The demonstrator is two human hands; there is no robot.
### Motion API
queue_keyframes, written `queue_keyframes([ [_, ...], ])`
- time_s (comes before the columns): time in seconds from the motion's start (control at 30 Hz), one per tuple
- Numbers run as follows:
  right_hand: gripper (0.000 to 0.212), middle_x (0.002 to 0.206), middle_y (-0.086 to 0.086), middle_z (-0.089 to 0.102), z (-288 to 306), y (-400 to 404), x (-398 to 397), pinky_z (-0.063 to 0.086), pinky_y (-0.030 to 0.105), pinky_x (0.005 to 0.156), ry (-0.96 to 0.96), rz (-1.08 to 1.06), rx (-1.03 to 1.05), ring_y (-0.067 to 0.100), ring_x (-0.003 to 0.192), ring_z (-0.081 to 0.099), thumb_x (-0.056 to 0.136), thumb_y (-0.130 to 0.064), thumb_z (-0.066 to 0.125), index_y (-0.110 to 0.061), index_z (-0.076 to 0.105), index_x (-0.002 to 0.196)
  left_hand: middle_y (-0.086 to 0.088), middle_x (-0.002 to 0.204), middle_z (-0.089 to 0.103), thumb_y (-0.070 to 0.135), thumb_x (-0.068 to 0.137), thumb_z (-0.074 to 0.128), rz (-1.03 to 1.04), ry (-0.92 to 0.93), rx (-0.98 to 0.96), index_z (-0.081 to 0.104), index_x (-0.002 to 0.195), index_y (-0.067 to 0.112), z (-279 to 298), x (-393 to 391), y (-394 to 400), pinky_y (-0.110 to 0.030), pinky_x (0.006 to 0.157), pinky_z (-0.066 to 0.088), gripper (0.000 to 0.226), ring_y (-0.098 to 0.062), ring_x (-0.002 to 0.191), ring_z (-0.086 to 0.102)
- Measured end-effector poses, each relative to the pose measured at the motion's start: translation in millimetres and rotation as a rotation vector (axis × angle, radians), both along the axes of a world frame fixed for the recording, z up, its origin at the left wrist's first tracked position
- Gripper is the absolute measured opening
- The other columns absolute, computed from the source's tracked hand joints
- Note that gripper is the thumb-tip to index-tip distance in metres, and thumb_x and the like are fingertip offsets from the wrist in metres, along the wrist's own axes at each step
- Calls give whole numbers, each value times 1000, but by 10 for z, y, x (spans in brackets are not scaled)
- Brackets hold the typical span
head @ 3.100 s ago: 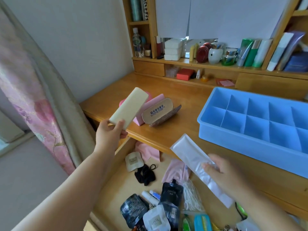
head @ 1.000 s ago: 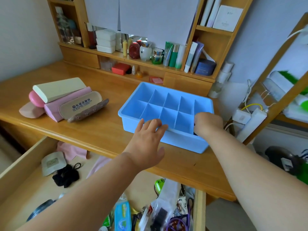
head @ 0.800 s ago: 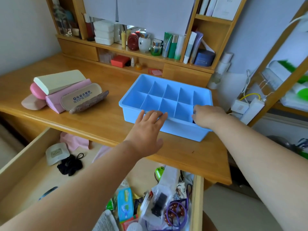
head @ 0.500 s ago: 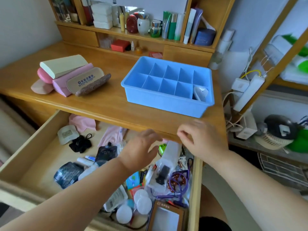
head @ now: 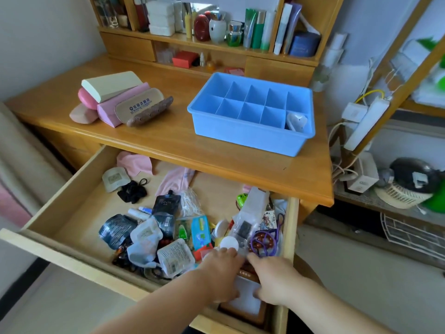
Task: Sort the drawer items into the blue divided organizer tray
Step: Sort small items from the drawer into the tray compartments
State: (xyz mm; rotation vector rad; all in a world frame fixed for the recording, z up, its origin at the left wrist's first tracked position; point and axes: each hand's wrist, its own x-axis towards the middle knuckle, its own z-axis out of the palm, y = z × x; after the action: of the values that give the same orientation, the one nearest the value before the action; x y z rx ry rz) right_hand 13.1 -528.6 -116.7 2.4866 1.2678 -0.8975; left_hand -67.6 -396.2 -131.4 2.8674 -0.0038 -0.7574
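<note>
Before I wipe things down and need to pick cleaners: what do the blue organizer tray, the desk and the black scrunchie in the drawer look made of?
Blue organizer tray: apparently moulded plastic, smooth with a soft sheen and thin, even dividers.
Desk: wood or wood veneer, honey-coloured, with faint grain and a glossy lacquered look.
Black scrunchie: seemingly fabric, matte and gathered into soft folds.

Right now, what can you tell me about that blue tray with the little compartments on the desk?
The blue organizer tray looks like smooth light-blue plastic, rectangular, with a rolled rim and thin dividers forming two rows of compartments. It sits flat on the wooden desk, toward its right end, above the open drawer, slightly angled to the desk edge. Only the near right compartment holds anything: a folded whitish packet. The other compartments in view look bare. Neither hand touches it; both are down in the drawer.
</note>
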Motion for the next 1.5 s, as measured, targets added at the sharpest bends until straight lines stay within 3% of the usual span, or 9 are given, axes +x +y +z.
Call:
queue_keyframes([
  [0.23, 100, 112, -3, 60, 149, -102, 117, 47, 26, 74, 275, -200, 183, 17, 97, 60, 69, -32, 74, -36, 9, 146, 3, 105, 59, 19, 76, 71, 343, 120, -532, 22, 135, 32, 109, -21, 206, -26, 74, 49, 79, -16, 87, 57],
  [0.4, 55, 101, -7, 68, 179, -166, 246, 48, 20, 84, 552, -574, 528, 2, 91, 63, 84, -36, 68, -28, 45, 133, 3, 91, 57, 8, 80, 69, 539, -79, -864, 30, 138, 40, 230, -114, 440, -19, 71, 52, 76, -8, 72, 59],
  [0.5, 49, 117, 12, 67, 155, -105, 252, 50, 37, 92, 1174, -1045, 754, 21, 100, 67, 81, -50, 58, -19, 65, 118, -11, 96, 63, 7, 84, 69, 869, -196, -1216, 54, 125, 22, 350, -160, 607, -23, 67, 55, 46, -14, 75, 68],
  [0.6, 68, 134, 18, 55, 134, 63, 154, 41, 55, 99, 1732, -1172, 808, 34, 121, 54, 81, -70, 46, -19, 63, 124, -15, 87, 71, 7, 88, 64, 1072, -204, -1477, 64, 104, 14, 443, -149, 614, -36, 72, 59, 18, -30, 79, 69],
  [0.67, 81, 140, 23, 48, 164, 183, 111, 37, 59, 101, 1897, -1187, 811, 40, 126, 48, 76, -74, 51, -14, 56, 131, -16, 89, 72, 8, 92, 59, 1075, -247, -1420, 67, 98, 18, 430, -125, 544, -33, 74, 59, 14, -28, 82, 69],
  [0.77, 85, 135, 25, 51, 273, 307, 64, 39, 57, 98, 1907, -1206, 816, 43, 120, 52, 66, -69, 62, -10, 59, 128, 2, 112, 66, 44, 90, 58, 897, -438, -958, 65, 104, 34, 440, -137, 467, -16, 88, 48, 19, -15, 109, 60],
  [0.9, 76, 130, 21, 57, 361, 414, -12, 41, 48, 102, 1822, -1217, 780, 36, 115, 58, 67, -55, 69, -8, 61, 125, 19, 136, 20, 88, 51, 56, 636, -335, -640, 5, 151, 26, 515, -152, 340, -25, 111, 26, 129, -1, 131, 22],
  [1.07, 69, 132, 20, 56, 394, 452, -83, 43, 51, 98, 1824, -1157, 758, 36, 116, 57, 73, -55, 63, -10, 62, 125, 23, 133, 27, 58, 59, 76, 580, -527, -619, 4, 151, 30, 517, -172, 386, -14, 101, 30, 120, 4, 124, 31],
  [1.5, 72, 110, 21, 66, 411, 468, -59, 54, 43, 79, 1801, -1073, 886, 34, 97, 65, 58, -37, 83, -2, 64, 119, 23, 139, 29, 66, 59, 75, 472, -638, -716, 6, 147, 34, 727, -279, 401, -14, 107, 29, 116, 7, 132, 31],
])
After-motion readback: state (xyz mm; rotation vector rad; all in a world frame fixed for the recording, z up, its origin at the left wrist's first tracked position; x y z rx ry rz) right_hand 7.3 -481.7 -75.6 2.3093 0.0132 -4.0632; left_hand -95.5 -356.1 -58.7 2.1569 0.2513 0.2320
